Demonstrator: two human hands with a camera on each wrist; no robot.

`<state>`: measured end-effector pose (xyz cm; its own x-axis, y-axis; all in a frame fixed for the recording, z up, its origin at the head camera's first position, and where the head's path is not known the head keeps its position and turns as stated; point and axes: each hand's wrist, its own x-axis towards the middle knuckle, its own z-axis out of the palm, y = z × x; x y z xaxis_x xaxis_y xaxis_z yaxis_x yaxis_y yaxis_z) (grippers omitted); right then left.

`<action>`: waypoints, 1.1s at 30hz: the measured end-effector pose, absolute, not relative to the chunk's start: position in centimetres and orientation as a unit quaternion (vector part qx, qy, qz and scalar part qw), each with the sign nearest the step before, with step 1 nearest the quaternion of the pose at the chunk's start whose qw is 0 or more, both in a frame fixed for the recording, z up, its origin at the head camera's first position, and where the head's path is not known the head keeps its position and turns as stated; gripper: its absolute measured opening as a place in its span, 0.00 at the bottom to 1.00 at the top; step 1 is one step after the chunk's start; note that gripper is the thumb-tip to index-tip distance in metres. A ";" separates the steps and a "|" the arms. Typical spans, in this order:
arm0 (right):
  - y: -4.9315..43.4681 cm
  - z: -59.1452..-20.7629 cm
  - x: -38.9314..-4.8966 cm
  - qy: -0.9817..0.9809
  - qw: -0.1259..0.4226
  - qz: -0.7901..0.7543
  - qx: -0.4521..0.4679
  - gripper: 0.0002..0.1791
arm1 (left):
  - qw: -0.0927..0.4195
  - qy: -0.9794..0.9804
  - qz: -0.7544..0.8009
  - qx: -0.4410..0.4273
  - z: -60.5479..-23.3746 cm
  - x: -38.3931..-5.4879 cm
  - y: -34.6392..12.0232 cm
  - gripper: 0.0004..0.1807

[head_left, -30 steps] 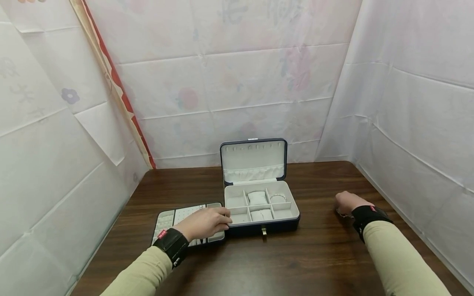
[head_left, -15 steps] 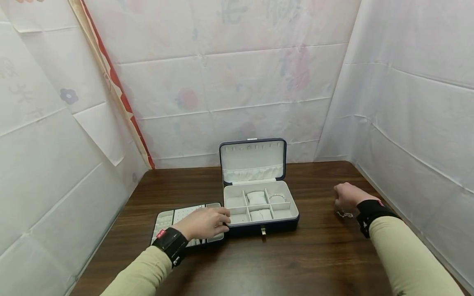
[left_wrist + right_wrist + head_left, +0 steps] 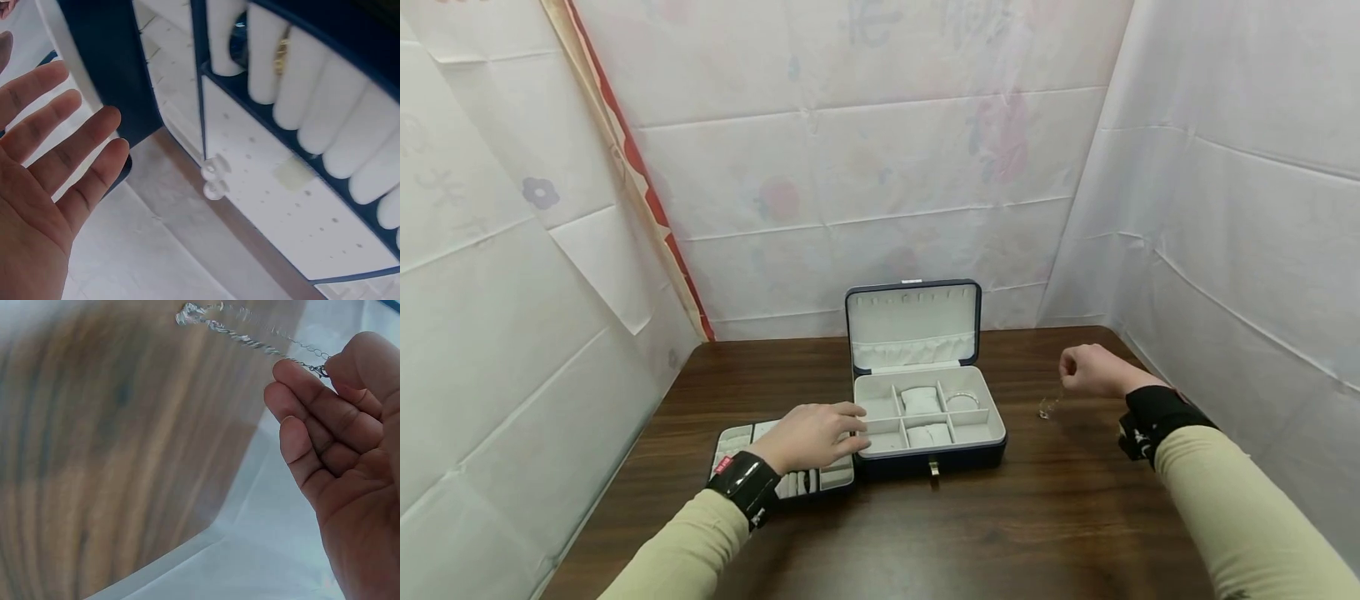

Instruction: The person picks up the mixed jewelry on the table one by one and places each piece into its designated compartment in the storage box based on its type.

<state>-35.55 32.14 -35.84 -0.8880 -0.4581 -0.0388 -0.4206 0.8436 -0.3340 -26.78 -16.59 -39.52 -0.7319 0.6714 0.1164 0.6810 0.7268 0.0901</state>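
Visibly, the slim silver-coloured chain with a twisted stretch (image 3: 247,341) hangs from the right hand (image 3: 1097,372), whose thumb and forefinger pinch it by the clasp end. At centre right of the head view its long axis slants down and left from the fingertips; whether the lower end touches the brown wooden table (image 3: 1000,542) I cannot tell. Left of the chain and well apart stands the dark-blue, white-lined jewellery box (image 3: 977,457), lid raised. The right hand is nearer the chain; the left hand (image 3: 811,437), fingers relaxed and gripping nothing, reaches toward the box's left edge, contact unclear.

Six compartments divide the box: a white cushion (image 3: 920,401) at back middle, a thin pale bangle (image 3: 962,402) at back right, another white cushion (image 3: 929,436) at front middle. Beside the box, lower left of centre, the dark-edged white tray (image 3: 837,481) carries two pearl-like studs (image 3: 214,181) and a gold-coloured ring (image 3: 281,56) between padded rolls.
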 end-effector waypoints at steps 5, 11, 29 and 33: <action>30.6 -34.3 -35.8 0.955 0.052 -0.163 -0.241 0.05 | 0.048 -0.926 -0.070 -0.369 -38.8 -26.9 -16.2 0.20; 28.9 -32.6 -35.7 0.951 0.050 -0.197 -0.234 0.04 | 0.056 -0.923 -0.082 -0.371 -38.1 -27.2 -15.3 0.18; 25.3 -28.9 -35.6 0.938 0.025 -0.237 -0.252 0.04 | 0.036 -0.927 -0.119 -0.354 -36.0 -28.8 -12.5 0.19; 24.7 -28.3 -35.4 0.935 0.017 -0.238 -0.262 0.05 | 0.031 -0.928 -0.129 -0.348 -35.3 -29.2 -11.9 0.20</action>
<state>-35.41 24.68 -28.31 -0.8626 -0.4975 0.0924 -0.4813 0.7503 -0.4533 -29.15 -11.86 -35.31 -0.7561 0.6375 0.1479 0.6538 0.7249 0.2170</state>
